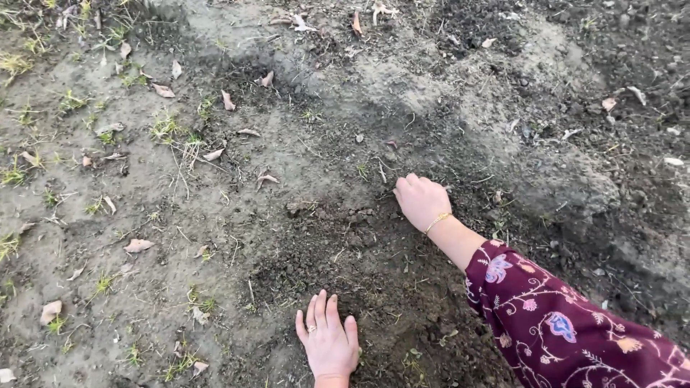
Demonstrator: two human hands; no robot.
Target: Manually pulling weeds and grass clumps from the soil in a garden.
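My left hand (328, 340) lies flat on dark loosened soil (374, 266) near the bottom of the view, fingers spread, a ring on one finger, holding nothing. My right hand (420, 200) reaches further out and presses into the soil with its fingers curled under; what they hold, if anything, is hidden. A thin gold bangle sits on that wrist, and a maroon sleeve (560, 323) with a flower pattern covers the forearm.
Bare earth all around. Paler packed ground (108, 237) with sparse grass tufts and dry leaves lies to the left. A low ridge of grey soil (445, 86) runs across the top, with darker clods to the right.
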